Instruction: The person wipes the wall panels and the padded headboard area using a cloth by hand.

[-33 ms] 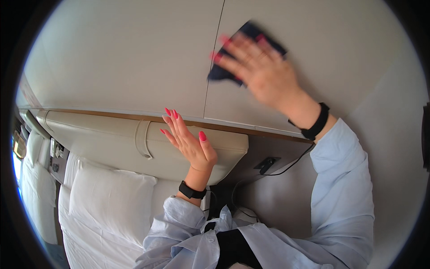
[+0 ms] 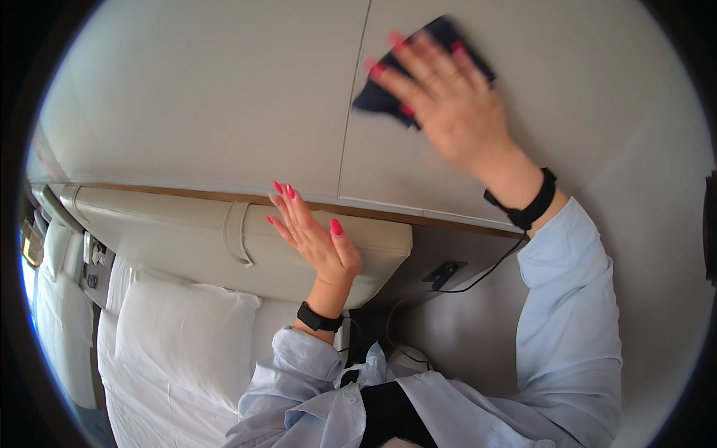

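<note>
A folded dark navy cloth (image 2: 468, 46) lies against the smooth beige wall panel (image 2: 224, 97), just right of a thin vertical seam. My right hand (image 2: 461, 112) presses it there, fingers spread over it and slightly blurred, with the thumb partly hidden at its lower edge. Lower and to the left, my left hand (image 2: 320, 243) is raised in front of the cream padded headboard (image 2: 164, 220). Its fingers are stretched out and nothing is in them. Whether it touches the headboard or the wall I cannot tell.
Below the headboard lies a bed with a white pillow (image 2: 183, 332) and white sheets. A dark wall socket (image 2: 446, 275) with a plugged-in black cable (image 2: 489, 275) is right of the headboard. Another white-covered bed (image 2: 63, 306) stands at the far left.
My right hand and the cloth have shifted a little up and to the right along the wall panel. My left hand is almost unmoved.
</note>
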Motion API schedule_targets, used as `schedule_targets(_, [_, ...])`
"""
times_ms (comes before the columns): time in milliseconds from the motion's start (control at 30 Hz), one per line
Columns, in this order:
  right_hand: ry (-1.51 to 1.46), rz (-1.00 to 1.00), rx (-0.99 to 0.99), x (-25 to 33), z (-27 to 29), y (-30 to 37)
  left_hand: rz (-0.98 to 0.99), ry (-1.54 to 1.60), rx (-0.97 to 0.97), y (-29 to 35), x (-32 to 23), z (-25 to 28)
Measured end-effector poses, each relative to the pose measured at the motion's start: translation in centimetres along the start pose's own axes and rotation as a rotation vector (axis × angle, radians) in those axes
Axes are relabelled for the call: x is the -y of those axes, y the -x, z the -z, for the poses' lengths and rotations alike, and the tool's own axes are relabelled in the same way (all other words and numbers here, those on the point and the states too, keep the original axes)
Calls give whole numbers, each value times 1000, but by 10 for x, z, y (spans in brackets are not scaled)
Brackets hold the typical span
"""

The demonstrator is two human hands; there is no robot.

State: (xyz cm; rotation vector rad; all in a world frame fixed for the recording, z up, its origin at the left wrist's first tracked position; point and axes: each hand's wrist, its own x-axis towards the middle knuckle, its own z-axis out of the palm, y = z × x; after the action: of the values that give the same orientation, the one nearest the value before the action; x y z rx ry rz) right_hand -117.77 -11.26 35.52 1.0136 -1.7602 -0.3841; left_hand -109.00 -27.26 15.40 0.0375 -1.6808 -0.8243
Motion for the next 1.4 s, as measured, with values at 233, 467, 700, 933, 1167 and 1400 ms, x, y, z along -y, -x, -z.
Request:
schedule_targets(233, [215, -525, -208, -128, 88, -22, 13, 26, -25, 0, 0, 5])
schedule_targets(467, [83, -602, -483, -66, 5, -72, -158, -37, 245, 12, -19, -5])
schedule_targets(700, [-140, -133, -251, -4, 2, -71, -324, 128, 541, 17, -49, -22])
schedule_targets(933, [133, -512, -238, -115, 47, 40, -307, -99, 546, -17, -25, 13])
schedule_targets(1167, [83, -1104, -407, -111, 43, 87, -264, -322, 595, -11, -14, 13])
schedule_targets(1400, [-171, -752, -343, -12, 11, -15, -282, -347, 511, -9, -21, 11])
